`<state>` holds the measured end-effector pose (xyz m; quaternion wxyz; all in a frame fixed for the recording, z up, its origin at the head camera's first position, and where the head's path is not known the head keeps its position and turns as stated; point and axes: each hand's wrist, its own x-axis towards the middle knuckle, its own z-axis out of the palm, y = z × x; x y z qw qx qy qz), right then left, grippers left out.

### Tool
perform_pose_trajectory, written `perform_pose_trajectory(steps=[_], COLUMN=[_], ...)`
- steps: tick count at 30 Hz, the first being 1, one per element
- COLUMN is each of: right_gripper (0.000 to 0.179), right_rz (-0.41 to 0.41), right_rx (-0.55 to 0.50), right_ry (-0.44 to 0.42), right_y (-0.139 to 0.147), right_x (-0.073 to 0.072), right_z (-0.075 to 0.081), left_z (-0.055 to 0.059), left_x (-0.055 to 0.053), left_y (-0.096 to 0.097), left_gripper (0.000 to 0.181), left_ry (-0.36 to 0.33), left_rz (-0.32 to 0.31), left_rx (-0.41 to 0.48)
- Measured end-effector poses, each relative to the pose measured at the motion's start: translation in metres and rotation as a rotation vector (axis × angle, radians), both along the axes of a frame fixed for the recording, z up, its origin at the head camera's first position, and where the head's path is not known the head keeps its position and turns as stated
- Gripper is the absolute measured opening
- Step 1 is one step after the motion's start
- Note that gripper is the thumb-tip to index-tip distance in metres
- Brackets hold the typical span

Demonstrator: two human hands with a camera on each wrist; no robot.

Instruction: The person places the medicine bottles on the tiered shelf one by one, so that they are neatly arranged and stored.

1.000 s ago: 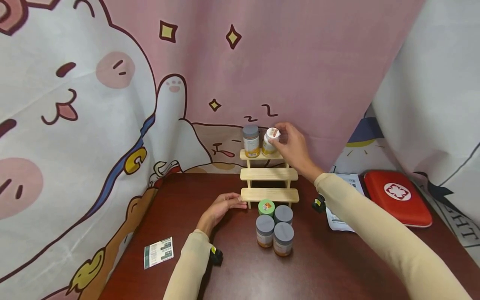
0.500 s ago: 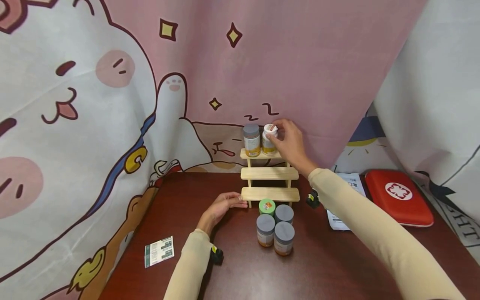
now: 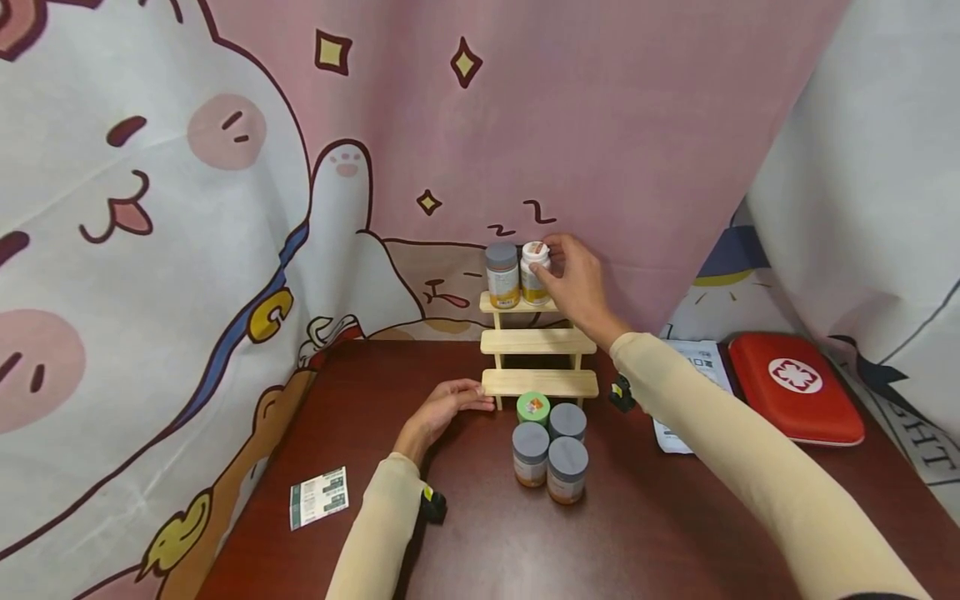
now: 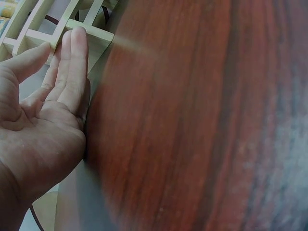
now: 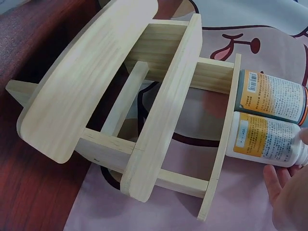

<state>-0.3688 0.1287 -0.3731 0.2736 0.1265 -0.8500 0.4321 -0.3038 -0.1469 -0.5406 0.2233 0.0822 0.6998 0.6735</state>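
On the top step of a three-tier wooden stand (image 3: 538, 340), my right hand (image 3: 577, 283) pinches a white pill bottle (image 3: 534, 287) near its cap, between thumb and fingers. The bottle is upright, right beside a grey-lidded jar (image 3: 502, 277) on that step. In the right wrist view the white bottle (image 5: 264, 139) has its base at the top board. My left hand (image 3: 448, 406) is low at the stand's left side, fingers straight and their tips touching the bottom step's end. The left wrist view shows the left hand (image 4: 53, 115) palm up to the camera, fingertips at the wood (image 4: 91, 30).
In front of the stand are a green-lidded jar (image 3: 533, 407) and several grey-lidded jars (image 3: 567, 458). A red first-aid case (image 3: 795, 390) and a white packet (image 3: 697, 367) lie at right. A small printed sheet (image 3: 319, 498) lies at left. A patterned curtain (image 3: 637, 125) hangs behind.
My right hand has moved the white bottle left along the top step, closer to the grey-lidded jar, and it is now upright. My left hand stays at the stand's lower left.
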Motion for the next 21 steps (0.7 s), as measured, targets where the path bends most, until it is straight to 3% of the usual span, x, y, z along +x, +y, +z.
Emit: perform_pose_trajectory(steps=[13,21], right_gripper=[0.064,0.07], right_rz=[-0.01,0.065], right_rx=[0.022,-0.033], right_ry=[0.023,0.064], right_y=[0.007,0.013], right_x=[0.011,0.034], right_z=[-0.012,-0.018], left_z=[0.002,0.002], left_x=[0.003,0.003], left_y=[0.002,0.001], left_gripper=[0.027,0.026], left_ry=[0.022,0.021], left_rz=[0.001,0.01], left_rx=[-0.016,-0.016])
